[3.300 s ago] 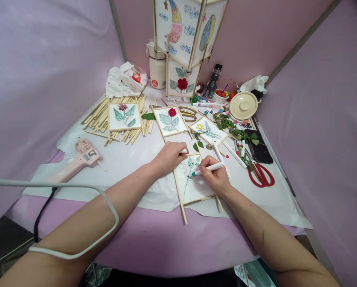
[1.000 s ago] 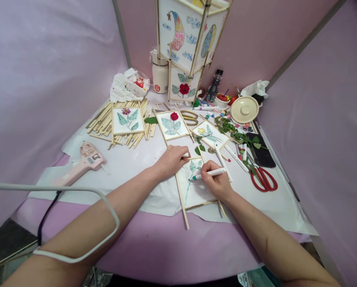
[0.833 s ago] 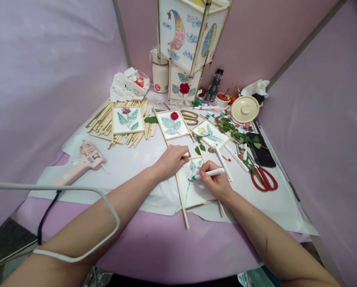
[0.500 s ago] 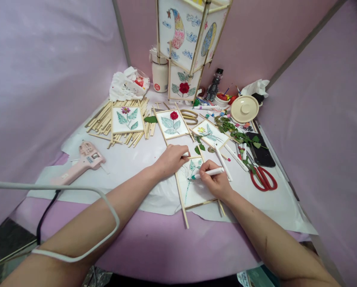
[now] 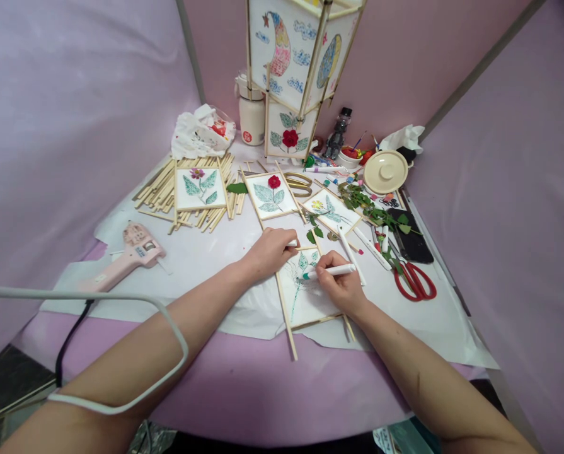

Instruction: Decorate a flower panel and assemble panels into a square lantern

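Note:
A small paper panel [image 5: 305,301] framed in wooden sticks lies on the white sheet in front of me, with green leaves drawn on it. My right hand [image 5: 341,289] is closed on a white marker [image 5: 331,272] whose green tip rests on the panel's drawing. My left hand [image 5: 270,249] presses the panel's upper left corner, fingers curled around a small white object that I cannot make out.
Three finished flower panels [image 5: 270,194] lie beyond, one on a pile of wooden sticks [image 5: 161,189]. A pink glue gun [image 5: 130,251] rests at left, red scissors [image 5: 416,282] and a black phone [image 5: 411,236] at right. A tall paper lantern [image 5: 293,69], a cream lid [image 5: 384,170], leafy stems and markers stand behind.
The marker tip has shifted only slightly over the leaf drawing. My left hand stays on the panel's corner; the view has drifted a little.

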Available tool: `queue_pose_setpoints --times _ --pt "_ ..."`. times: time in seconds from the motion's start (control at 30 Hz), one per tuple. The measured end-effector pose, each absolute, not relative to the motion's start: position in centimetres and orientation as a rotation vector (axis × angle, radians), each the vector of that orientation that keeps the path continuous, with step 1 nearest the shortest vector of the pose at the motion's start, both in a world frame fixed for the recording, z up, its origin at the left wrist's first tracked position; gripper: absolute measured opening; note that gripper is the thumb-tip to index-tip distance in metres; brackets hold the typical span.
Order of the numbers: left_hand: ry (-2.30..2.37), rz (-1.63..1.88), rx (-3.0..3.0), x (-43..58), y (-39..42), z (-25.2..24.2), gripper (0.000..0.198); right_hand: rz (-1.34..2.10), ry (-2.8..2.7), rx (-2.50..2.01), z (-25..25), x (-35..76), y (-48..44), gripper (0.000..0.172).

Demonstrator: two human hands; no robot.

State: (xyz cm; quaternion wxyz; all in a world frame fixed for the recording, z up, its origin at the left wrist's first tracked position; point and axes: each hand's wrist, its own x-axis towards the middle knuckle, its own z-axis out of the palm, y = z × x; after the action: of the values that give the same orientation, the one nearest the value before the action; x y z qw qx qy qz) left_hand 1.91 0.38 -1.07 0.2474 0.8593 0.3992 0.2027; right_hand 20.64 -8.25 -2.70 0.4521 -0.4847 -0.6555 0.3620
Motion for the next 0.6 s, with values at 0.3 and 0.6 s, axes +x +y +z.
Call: queue_pose_setpoints --times 0.3,0.6 --pt "1.104 0.548 2.357 1.94 0.43 -1.21 0.007 0.883 -1.622 -1.209 -2.59 20.59 -8.21 0.017" --pt "1.108 0.526 2.341 1.99 0.37 -0.92 0.006 0.904 -1.672 -1.142 -2.37 20.69 -8.39 0.016"
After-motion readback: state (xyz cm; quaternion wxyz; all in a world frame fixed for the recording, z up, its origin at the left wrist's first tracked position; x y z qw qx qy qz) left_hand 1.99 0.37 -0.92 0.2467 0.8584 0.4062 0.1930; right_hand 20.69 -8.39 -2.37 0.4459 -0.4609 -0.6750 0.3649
